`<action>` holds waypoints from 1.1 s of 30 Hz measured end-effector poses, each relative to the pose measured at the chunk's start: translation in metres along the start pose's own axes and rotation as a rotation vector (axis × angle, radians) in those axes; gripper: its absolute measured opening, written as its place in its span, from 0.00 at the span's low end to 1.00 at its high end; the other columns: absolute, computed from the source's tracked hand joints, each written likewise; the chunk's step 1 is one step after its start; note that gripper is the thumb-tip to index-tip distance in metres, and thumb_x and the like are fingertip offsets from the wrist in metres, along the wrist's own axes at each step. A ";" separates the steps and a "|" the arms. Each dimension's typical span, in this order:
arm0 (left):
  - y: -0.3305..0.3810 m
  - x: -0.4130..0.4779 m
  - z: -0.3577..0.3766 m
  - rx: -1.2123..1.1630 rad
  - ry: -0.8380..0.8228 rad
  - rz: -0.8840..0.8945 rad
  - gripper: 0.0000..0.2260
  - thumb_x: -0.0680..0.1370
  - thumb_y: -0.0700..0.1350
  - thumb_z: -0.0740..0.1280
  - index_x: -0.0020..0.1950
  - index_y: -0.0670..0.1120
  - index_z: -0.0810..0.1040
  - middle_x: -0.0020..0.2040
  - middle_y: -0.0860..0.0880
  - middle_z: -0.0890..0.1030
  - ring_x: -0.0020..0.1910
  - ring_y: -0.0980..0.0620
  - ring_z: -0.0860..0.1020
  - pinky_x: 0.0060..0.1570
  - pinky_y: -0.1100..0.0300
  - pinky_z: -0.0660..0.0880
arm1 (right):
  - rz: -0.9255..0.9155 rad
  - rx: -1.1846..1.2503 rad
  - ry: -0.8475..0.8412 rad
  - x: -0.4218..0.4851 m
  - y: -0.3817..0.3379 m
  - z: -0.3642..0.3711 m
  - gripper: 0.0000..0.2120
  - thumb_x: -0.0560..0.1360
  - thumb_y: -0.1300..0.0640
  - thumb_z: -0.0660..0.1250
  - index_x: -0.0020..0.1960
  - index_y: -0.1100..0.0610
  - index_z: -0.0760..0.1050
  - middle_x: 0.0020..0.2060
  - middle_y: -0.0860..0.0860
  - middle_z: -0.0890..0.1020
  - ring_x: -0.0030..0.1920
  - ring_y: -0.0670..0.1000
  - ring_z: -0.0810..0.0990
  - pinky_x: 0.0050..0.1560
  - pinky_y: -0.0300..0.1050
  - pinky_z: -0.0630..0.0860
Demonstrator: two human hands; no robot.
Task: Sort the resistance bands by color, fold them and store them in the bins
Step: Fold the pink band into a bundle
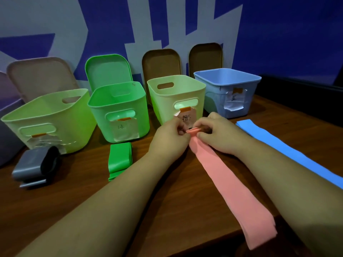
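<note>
Four open bins stand in a far row on the table (185, 201): lime bin (46, 115), green bin (143, 115), pale bin (161, 101) and blue bin (213, 97). Four bands lie nearer. The folded grey band (31, 166) is left, the folded green band (118, 160) beside it, and the flat blue band (289, 151) right. The left hand (170, 138) and right hand (217, 134), two in all, pinch the far end of the pink band (228, 182), fingers curled onto its fold.
</note>
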State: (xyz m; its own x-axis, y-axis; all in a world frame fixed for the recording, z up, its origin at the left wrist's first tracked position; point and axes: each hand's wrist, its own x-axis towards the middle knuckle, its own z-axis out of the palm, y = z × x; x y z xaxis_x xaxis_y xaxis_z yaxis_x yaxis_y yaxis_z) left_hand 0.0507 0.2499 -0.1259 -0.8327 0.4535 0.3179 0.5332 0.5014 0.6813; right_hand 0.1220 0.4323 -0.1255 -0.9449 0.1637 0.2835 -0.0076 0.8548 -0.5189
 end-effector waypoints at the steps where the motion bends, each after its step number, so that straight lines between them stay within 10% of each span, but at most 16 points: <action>1: 0.000 -0.003 -0.001 -0.029 -0.016 -0.003 0.05 0.77 0.46 0.72 0.49 0.55 0.79 0.44 0.54 0.81 0.43 0.56 0.79 0.45 0.56 0.78 | -0.007 0.013 0.024 -0.001 -0.001 0.001 0.08 0.81 0.51 0.71 0.55 0.38 0.81 0.50 0.45 0.72 0.50 0.43 0.75 0.48 0.41 0.71; 8: 0.013 -0.013 -0.009 -0.039 -0.294 -0.112 0.08 0.76 0.50 0.74 0.54 0.52 0.84 0.50 0.51 0.85 0.49 0.52 0.83 0.54 0.50 0.82 | -0.038 0.078 0.184 -0.006 -0.006 -0.001 0.07 0.80 0.54 0.72 0.52 0.42 0.83 0.47 0.45 0.75 0.49 0.42 0.76 0.49 0.41 0.73; 17: 0.006 0.001 -0.001 0.102 -0.006 -0.055 0.03 0.77 0.48 0.72 0.44 0.55 0.81 0.43 0.54 0.82 0.44 0.52 0.80 0.45 0.54 0.80 | -0.049 0.114 0.253 -0.009 -0.011 -0.006 0.07 0.79 0.57 0.73 0.52 0.45 0.84 0.45 0.46 0.77 0.46 0.43 0.76 0.45 0.37 0.70; 33: 0.000 -0.010 -0.016 0.164 -0.227 0.017 0.08 0.81 0.47 0.71 0.59 0.53 0.82 0.46 0.53 0.81 0.45 0.55 0.79 0.43 0.58 0.77 | -0.056 0.207 -0.104 -0.036 -0.012 -0.023 0.05 0.77 0.56 0.74 0.48 0.46 0.85 0.41 0.52 0.83 0.42 0.51 0.80 0.45 0.48 0.77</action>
State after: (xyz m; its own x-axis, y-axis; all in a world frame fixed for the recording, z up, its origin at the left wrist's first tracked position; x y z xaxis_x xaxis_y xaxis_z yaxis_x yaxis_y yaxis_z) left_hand 0.0566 0.2341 -0.1183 -0.7782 0.6073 0.1597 0.5794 0.5963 0.5557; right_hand 0.1638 0.4276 -0.1114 -0.9698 0.0583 0.2370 -0.1174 0.7401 -0.6622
